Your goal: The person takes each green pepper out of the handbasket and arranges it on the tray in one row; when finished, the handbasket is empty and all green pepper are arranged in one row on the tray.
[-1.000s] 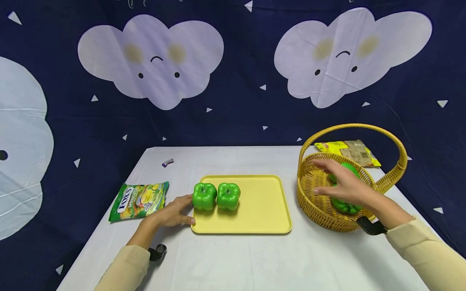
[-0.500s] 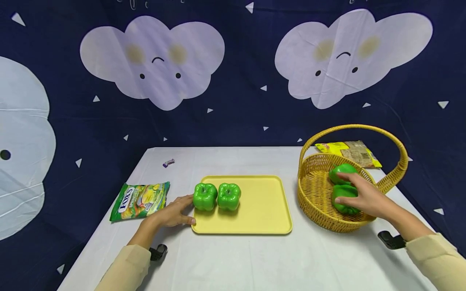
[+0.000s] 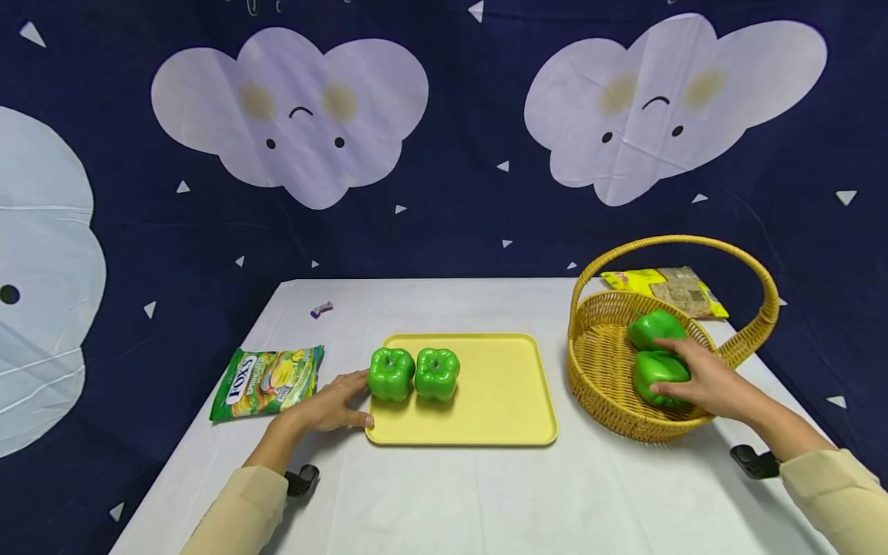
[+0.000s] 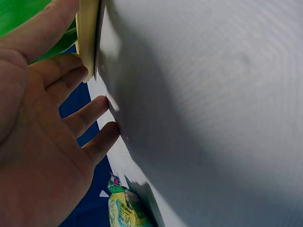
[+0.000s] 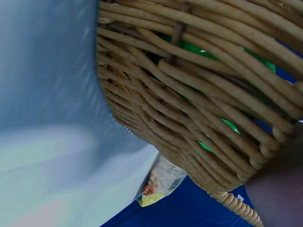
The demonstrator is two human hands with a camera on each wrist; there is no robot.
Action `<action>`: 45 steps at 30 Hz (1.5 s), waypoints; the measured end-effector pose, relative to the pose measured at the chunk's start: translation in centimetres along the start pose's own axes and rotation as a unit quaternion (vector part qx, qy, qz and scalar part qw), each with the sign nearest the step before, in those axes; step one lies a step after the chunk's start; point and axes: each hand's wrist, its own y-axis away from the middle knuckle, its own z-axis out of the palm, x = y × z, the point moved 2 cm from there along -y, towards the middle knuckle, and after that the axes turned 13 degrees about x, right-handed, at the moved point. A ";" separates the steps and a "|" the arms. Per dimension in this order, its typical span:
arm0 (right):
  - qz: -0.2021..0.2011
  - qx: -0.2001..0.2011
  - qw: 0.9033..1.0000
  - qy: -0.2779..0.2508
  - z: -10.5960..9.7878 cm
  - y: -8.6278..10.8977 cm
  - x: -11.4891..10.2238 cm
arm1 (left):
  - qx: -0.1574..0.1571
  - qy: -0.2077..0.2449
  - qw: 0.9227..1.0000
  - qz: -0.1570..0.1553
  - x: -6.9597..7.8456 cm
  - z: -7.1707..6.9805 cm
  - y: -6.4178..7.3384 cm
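Observation:
In the head view my left hand [image 3: 333,405] rests at the left edge of a yellow tray [image 3: 499,393], its fingers fairly straight and the thumb touching the rim. The left wrist view shows that hand [image 4: 52,123] with fingertips against the tray's side [image 4: 87,42]. Two green bell peppers, a left one [image 3: 391,375] and a right one [image 3: 436,375], stand side by side on the tray. My right hand [image 3: 711,381] reaches into a wicker basket [image 3: 590,378] and grips the nearer green bell pepper [image 3: 652,374] between thumb and fingers. Another green bell pepper [image 3: 655,327] lies just behind it.
A green candy bag [image 3: 267,381] lies left of the tray. Farther back is a small purple-wrapped sweet [image 3: 321,310]. Behind the basket lies a yellow packet [image 3: 676,289]. The basket's tall handle [image 3: 676,240] arches above it. White cloth covers the table [image 3: 458,493].
My right hand has moved right and toward me inside the basket, from above the peppers down onto the nearer one. The left hand and the tray have stayed in place.

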 end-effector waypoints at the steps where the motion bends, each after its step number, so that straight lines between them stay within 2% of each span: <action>1: -0.001 -0.001 1.000 0.001 0.1 0.0 0.0 | 0.000 0.000 1.000 -0.002 0.0 0.0 0.0; 7: 0.010 -0.013 1.000 0.006 0.4 0.1 0.2 | 0.000 0.001 1.000 -0.005 -0.1 0.1 -0.1; 13: 0.002 -0.015 1.000 0.004 0.5 0.2 0.0 | -0.001 0.000 1.000 -0.008 0.0 0.0 -0.1; 19: 0.005 -0.032 0.999 -0.007 0.7 0.3 -0.3 | -0.002 0.002 1.000 -0.007 0.0 0.0 0.0; 30: 0.007 -0.066 0.998 0.011 1.0 0.4 -1.0 | -0.001 0.006 1.000 -0.004 -0.1 0.0 -0.1; 37: -0.015 -0.062 0.998 0.027 1.2 0.6 -0.9 | -0.003 0.005 1.000 -0.003 0.0 0.0 0.0; 45: -0.005 -0.062 0.997 0.037 1.3 0.5 -1.1 | -0.001 0.004 1.000 0.000 0.0 0.0 -0.1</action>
